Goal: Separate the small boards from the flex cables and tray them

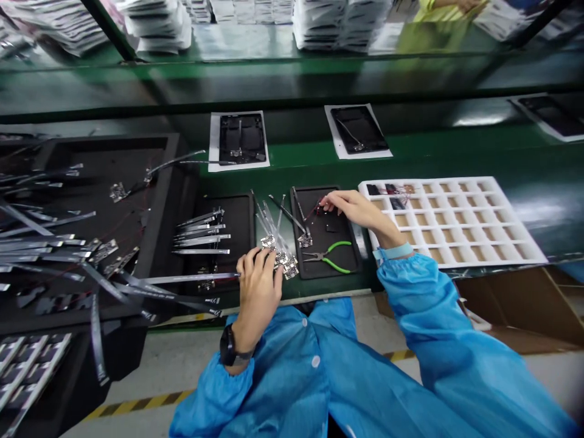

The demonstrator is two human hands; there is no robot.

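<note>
My right hand (345, 205) pinches a small black part with thin red wires (320, 210) above a shallow black tray (314, 271). In that tray lie green-handled pliers (329, 257), a small circuit board with a ribbon cable (305, 239) and a little black piece (331, 228). Fingers curled downward, my left hand (258, 283) rests at a pile of circuit boards with ribbon cables (285, 263). A grey ribbon cable (191, 278) runs from the left up to this hand. Whatever its fingertips hold is hidden beneath them.
A white compartment tray (483, 234) with several black parts stands right. Left are a black tray of ribbon cables (201, 234) and a deep black bin (166, 182) of cabled boards. Black panels (244, 137) lie on paper behind. Paper-covered stacks (155, 24) and a co-worker's yellow sleeve (426, 12) appear beyond.
</note>
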